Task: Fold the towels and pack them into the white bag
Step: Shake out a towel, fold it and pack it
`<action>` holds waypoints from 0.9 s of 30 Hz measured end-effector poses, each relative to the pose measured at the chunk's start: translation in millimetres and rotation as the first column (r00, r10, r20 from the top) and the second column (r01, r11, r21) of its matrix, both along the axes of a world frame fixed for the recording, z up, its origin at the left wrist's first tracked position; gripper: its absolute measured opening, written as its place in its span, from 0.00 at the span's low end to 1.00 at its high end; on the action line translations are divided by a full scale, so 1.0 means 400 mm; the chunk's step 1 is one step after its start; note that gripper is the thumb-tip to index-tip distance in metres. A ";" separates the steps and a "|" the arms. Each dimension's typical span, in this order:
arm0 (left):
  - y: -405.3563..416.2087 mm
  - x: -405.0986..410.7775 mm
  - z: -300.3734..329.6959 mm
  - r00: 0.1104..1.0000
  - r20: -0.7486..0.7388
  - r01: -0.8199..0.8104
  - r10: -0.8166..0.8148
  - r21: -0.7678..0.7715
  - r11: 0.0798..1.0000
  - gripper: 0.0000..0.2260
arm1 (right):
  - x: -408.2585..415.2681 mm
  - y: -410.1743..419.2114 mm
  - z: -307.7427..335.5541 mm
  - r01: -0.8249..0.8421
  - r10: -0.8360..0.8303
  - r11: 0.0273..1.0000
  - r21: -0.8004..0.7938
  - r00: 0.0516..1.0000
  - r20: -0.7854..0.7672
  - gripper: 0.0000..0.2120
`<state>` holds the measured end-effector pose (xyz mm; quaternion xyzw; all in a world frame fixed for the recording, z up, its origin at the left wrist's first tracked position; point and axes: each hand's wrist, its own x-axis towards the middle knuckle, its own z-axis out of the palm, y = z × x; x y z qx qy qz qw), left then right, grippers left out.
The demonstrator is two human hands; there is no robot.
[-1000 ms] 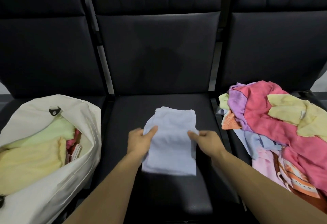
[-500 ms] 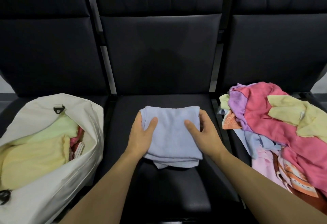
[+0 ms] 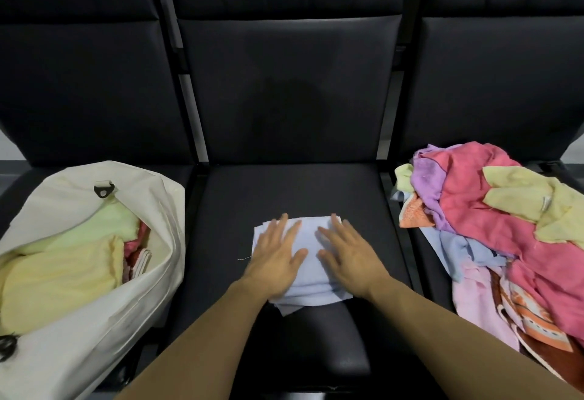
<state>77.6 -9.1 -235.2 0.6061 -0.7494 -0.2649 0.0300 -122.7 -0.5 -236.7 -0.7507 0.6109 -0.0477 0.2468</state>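
Our left hand (image 3: 275, 257) and right hand (image 3: 347, 255) press flat, fingers straight, on the folded blue towel (image 3: 308, 268) at centre frame; white bag (image 3: 94, 330) lower left

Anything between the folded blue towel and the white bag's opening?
Nothing visible: bare seat separates the blue towel from the white bag, whose mouth gapes open with yellow towels inside.

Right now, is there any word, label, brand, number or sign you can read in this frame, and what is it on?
None can be read.
Small white tag on the yellow towel in the heap on the right: too small to show any text.
Orange patterned towel: a printed pattern only, no letters made out.
White bag, blue towel and black seat: no print visible.
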 end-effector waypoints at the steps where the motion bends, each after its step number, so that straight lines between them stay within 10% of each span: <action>1: 0.013 -0.011 -0.014 0.993 0.080 0.082 -0.089 0.079 0.993 0.29 | 0.004 0.009 -0.012 -0.084 0.089 0.994 0.073 0.994 -0.069 0.46; 8: 0.030 -0.015 -0.043 0.991 0.095 0.069 -0.090 0.202 0.977 0.29 | 0.003 0.013 -0.020 -0.086 0.119 0.960 0.268 0.987 -0.109 0.33; 11: 0.021 -0.021 -0.023 0.961 0.011 -0.275 0.275 0.049 0.960 0.31 | 0.014 -0.009 -0.002 0.226 -0.254 0.945 0.235 0.963 0.094 0.32; 15: -0.002 -0.015 0.011 0.630 -0.093 -0.739 0.771 0.233 0.632 0.37 | 0.015 -0.033 -0.006 0.568 -0.693 0.709 0.418 0.672 0.263 0.26; 20: -0.019 0.022 -0.019 0.502 -0.214 -0.627 0.838 0.578 0.523 0.31 | 0.017 -0.019 0.015 0.522 -0.756 0.639 0.564 0.561 0.338 0.16; 27: -0.011 0.013 0.006 0.567 -0.351 -0.539 0.746 0.526 0.657 0.20 | 0.028 -0.010 0.037 0.415 -0.623 0.774 0.478 0.631 0.461 0.11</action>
